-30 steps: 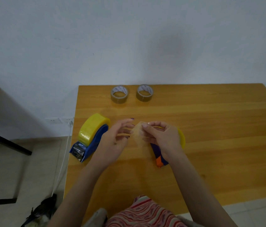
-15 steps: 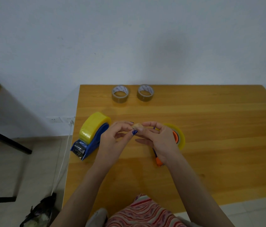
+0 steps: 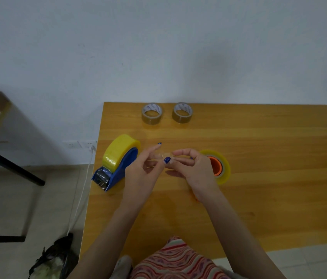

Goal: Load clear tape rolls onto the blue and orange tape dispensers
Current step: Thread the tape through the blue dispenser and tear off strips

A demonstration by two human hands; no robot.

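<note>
Pinching: left hand [image 3: 144, 171] and right hand [image 3: 197, 171] meet at the fingertips, both nipping a small scrap of clear tape [image 3: 164, 154] above the worktop [image 3: 269, 154].
Blue dispenser [image 3: 123, 171]: upright just left of the left hand, with a yellowish roll [image 3: 118, 150] seated in it.
Orange dispenser [image 3: 216, 167]: lies behind the right hand, with a second yellowish roll [image 3: 225, 172] around its hub.
Back edge: a brown roll [image 3: 152, 114] and another brown roll [image 3: 182, 113], side by side.

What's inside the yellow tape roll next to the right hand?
An orange dispenser hub fills the middle of the roll. The right hand covers most of the rest of it.
</note>
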